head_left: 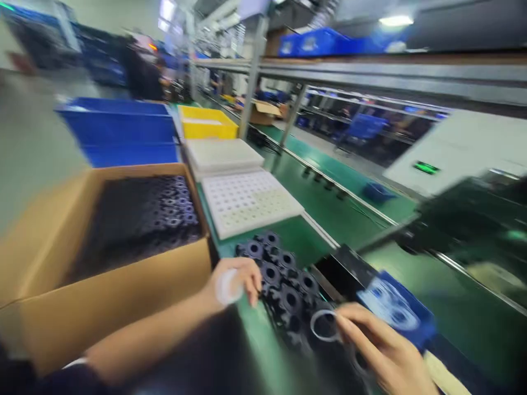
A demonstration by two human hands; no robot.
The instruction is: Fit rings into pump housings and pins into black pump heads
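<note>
Step in hand, as I judge it: handling a thin, translucent white ring over round black plastic parts with open centres. Right hand, lower right of the frame, has thumb and index fingers closed in a pinch on the ring's edge; the ring looks empty. Left hand, lower centre, has curled fingers beside the cluster; blur, so cannot tell if they grip a part. Round whitish item at that hand, unclear. Parts sit bunched on the green desk, between the brown cardboard box at left and the blue bin at lower right. Next move calls for a light pinch, ring kept flat and unbent, and a steady left hand.
</note>
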